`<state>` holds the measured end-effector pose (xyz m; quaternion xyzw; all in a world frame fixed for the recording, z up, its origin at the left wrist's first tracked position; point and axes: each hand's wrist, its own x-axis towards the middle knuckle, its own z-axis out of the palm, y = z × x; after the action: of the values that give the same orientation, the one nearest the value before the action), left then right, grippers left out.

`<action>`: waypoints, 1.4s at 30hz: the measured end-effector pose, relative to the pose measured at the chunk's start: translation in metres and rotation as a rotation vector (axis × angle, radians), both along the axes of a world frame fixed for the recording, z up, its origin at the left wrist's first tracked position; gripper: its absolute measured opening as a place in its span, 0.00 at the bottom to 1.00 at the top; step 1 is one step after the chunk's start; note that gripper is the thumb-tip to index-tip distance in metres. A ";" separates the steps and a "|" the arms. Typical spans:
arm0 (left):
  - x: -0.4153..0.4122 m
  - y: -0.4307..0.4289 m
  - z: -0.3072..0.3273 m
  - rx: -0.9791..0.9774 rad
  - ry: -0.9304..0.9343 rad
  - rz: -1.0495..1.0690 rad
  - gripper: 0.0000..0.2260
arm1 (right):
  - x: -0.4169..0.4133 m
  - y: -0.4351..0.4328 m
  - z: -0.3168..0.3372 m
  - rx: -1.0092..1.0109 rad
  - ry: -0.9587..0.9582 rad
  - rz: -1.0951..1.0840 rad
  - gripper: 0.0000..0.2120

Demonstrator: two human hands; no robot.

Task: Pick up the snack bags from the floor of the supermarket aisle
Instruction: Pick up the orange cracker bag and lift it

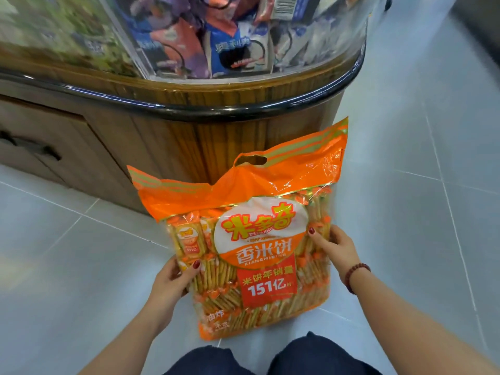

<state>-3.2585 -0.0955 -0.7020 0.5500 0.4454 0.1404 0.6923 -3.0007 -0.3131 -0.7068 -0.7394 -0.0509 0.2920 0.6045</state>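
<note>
Left hand (169, 282): fingers hidden behind the left edge of the snack bag (251, 239), only the thumb shows. Right hand (338, 250): fingertips lost round the bag's right edge. Small print on the bag's lower left corner is creased, unreadable. Can't tell if the bag's bottom touches the floor (405, 212). Above the bag, packets (230, 50) are motion-blurred and cut by the top edge. Left of the bag, the drawer handle (29, 147) runs off frame. Below the bag, knees (311, 353) are cut by the bottom edge.
</note>
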 end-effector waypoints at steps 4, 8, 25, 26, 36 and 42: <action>0.000 -0.015 0.037 -0.008 0.039 -0.045 0.20 | -0.014 -0.023 0.023 -0.005 0.045 -0.074 0.08; -0.004 -0.032 0.090 -0.029 0.080 -0.131 0.17 | -0.029 -0.058 0.070 -0.060 0.089 -0.119 0.09; 0.112 -0.129 0.444 -0.022 0.002 -0.504 0.09 | -0.005 -0.221 0.455 -0.157 0.027 -0.444 0.02; 0.127 -0.134 0.468 -0.015 -0.019 -0.510 0.09 | 0.005 -0.228 0.478 -0.143 0.007 -0.457 0.03; 0.273 -0.173 0.710 0.123 -0.376 -0.463 0.04 | 0.121 -0.267 0.721 -0.103 -0.293 -0.535 0.17; 0.360 -0.170 0.818 0.239 -0.519 -0.436 0.03 | 0.202 -0.265 0.828 0.005 -0.463 -0.583 0.23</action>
<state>-2.8980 -0.2658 0.1159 0.6553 0.1071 0.1756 0.7268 -2.7988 -0.5777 0.1215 -0.7678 0.0257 -0.0679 0.6366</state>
